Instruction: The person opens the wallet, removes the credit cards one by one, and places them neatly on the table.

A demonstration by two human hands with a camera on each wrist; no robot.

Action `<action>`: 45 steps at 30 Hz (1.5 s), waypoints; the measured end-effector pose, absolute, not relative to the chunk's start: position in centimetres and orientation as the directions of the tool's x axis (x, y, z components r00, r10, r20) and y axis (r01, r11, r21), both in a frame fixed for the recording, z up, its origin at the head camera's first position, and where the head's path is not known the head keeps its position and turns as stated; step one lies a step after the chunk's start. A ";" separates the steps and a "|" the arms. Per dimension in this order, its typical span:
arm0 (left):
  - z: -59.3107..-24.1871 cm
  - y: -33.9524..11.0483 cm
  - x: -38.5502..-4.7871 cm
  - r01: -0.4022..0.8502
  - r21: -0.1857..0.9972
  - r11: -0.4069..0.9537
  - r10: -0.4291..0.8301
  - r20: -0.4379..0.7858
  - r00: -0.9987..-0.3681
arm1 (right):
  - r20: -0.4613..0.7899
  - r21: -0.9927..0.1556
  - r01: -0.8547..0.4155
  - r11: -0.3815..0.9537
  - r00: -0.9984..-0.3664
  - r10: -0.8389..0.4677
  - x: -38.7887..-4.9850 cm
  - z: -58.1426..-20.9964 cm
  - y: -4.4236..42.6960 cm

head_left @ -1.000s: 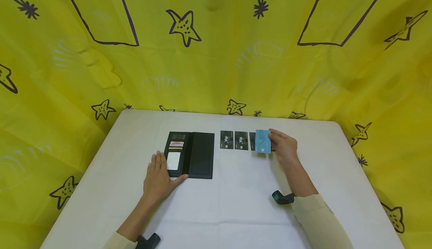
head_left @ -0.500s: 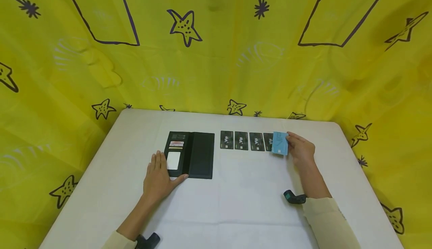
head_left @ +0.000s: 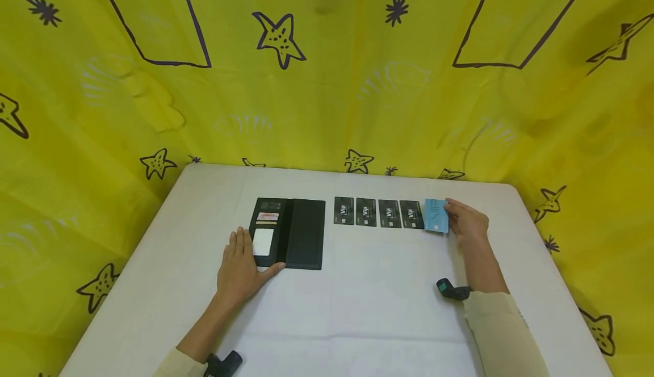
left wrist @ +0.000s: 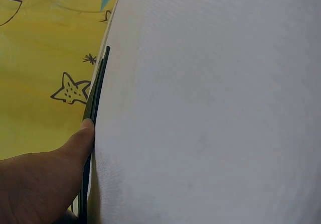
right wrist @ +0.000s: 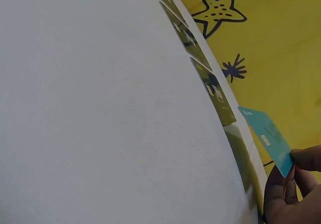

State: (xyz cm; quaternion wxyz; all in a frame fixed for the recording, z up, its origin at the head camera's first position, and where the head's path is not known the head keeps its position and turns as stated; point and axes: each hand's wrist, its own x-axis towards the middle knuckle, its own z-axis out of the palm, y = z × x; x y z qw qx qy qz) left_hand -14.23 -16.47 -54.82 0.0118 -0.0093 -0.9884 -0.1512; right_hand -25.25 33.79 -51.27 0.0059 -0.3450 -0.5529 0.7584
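Note:
A light blue card [head_left: 436, 216] is pinched at its right edge by my right hand [head_left: 469, 222]. The right wrist view shows the blue card [right wrist: 268, 136] between thumb and fingers, raised a little off the tabletop. Left of it, several black Vip cards [head_left: 390, 213] lie in a row. My left hand [head_left: 240, 266] rests with straight fingers against the lower left of an unfolded black wallet [head_left: 305, 235], its thumb on the bottom edge. Small cards [head_left: 267, 217] and a white panel [head_left: 263, 242] show in the wallet's left side. In the left wrist view the wallet [left wrist: 95, 101] appears edge-on.
A white cloth [head_left: 357, 309] covers the table. Behind it hangs a yellow curtain [head_left: 327, 99] with starfish drawings, close to the table's back edge. Each wrist carries a small black camera, such as the right wrist camera [head_left: 452, 290].
My right hand has carried the blue card to the right, past the black cards, uncovering the rightmost ones. The left hand and wallet have stayed in place.

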 end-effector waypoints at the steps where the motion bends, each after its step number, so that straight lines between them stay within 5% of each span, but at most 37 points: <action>1: -54.8 -16.5 -14.3 0.022 0.299 0.954 0.016 0.022 -1.000 | -0.517 -0.844 0.376 -0.382 -0.759 0.396 -25.4 -51.3 33.9; 17: -54.9 -16.6 -14.2 0.032 0.306 0.952 0.023 0.032 -0.999 | -0.308 -0.942 0.332 -0.042 -0.811 0.497 -26.1 -52.0 34.0; 28: -55.1 -16.7 -14.3 0.033 0.311 0.950 0.021 0.040 -0.999 | -0.160 -0.875 0.367 0.317 -0.836 0.526 -26.7 -53.0 33.0; 45: -55.2 -16.8 -14.2 0.038 0.316 0.948 0.027 0.038 -0.999 | -0.056 -0.811 0.341 0.475 -0.854 0.518 -27.1 -53.6 32.3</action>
